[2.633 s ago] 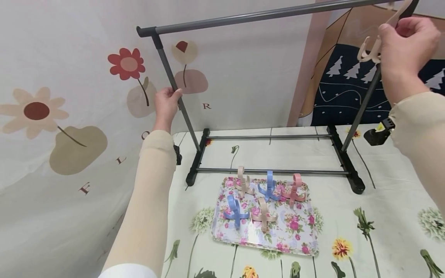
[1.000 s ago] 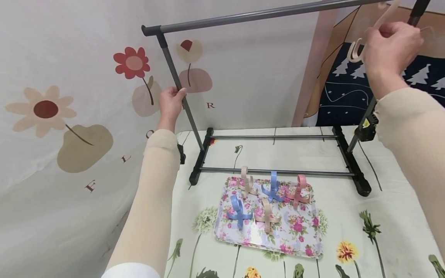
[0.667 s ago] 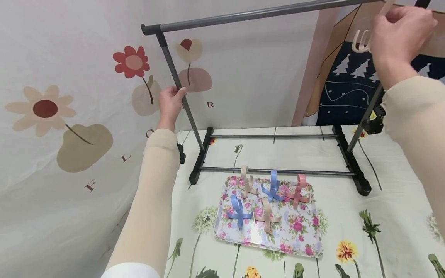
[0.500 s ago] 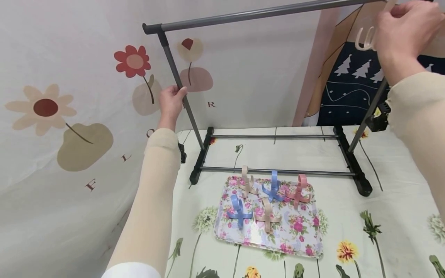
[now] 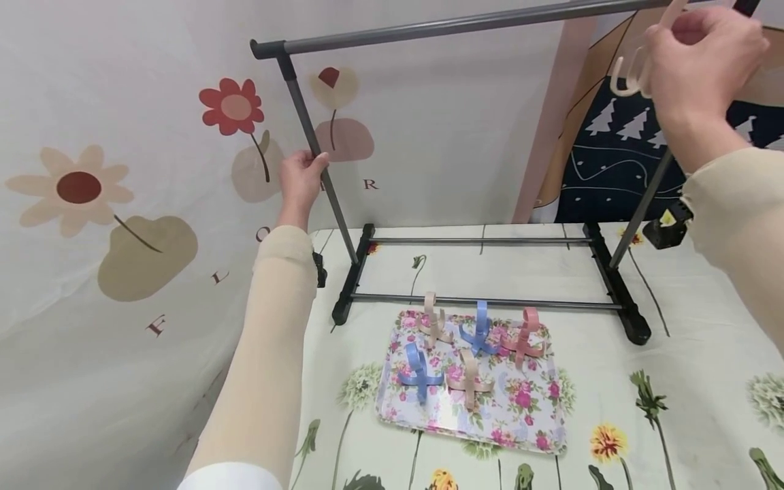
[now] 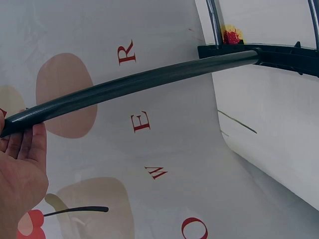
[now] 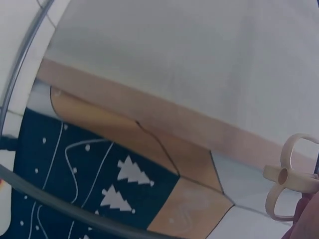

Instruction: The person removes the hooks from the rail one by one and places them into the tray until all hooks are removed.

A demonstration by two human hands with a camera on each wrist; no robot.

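Observation:
My left hand [image 5: 300, 178] grips the left upright pole [image 5: 318, 156] of a small grey clothes rack [image 5: 429, 28]; in the left wrist view its fingers [image 6: 22, 144] wrap the dark pole [image 6: 139, 82]. My right hand [image 5: 698, 58] is raised at the right end of the top bar and holds a beige plastic hook [image 5: 631, 71]; the right wrist view shows that hook [image 7: 289, 181] at the frame's edge. A floral tray [image 5: 539, 408] on the table carries several more hooks: blue [image 5: 418, 371], beige [image 5: 468, 381] and pink [image 5: 525, 338].
The rack's black feet [image 5: 349, 289] and lower rails [image 5: 484, 301] stand on a flower-print tablecloth [image 5: 674, 408] behind the tray. A flower-patterned backdrop [image 5: 122, 170] hangs to the left and rear; a dark panel with white trees [image 5: 612, 156] is behind the rack's right side.
My right hand has shifted slightly left and down along the top bar with the beige hook. The left hand stays on the pole; the tray's hooks have not moved.

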